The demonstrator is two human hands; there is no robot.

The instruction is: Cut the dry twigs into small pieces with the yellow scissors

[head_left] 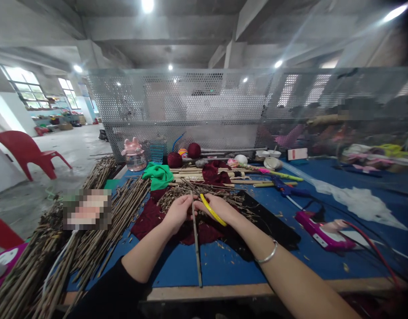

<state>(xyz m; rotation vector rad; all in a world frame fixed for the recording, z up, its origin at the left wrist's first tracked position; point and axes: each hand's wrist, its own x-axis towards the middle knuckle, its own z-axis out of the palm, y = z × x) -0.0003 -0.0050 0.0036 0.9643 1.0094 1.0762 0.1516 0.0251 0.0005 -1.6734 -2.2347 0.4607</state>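
My left hand point(178, 213) is closed, thumb and fingers pinching a thin dry stick point(196, 248) that slants down toward the table's front edge. Close beside it, my right hand point(220, 209) is closed around a tool with a curved yellow handle point(210, 210); its working end is hard to make out. The fingers of both hands nearly meet at the stick's upper part. Beneath and beyond them lies a heap of short dry twig pieces point(177, 195) on dark red cloth point(146, 223). Black cloth point(273, 221) spreads to the right.
Long stick bundles point(114, 230) lie at the left. Green cloth point(157, 176), dark red yarn balls point(194, 150) and a pink-lidded jar point(134, 155) stand behind. At the right are a blue glue gun point(287, 188), a magenta power strip point(323, 232) and cords. A perforated metal screen point(204, 106) closes the back.
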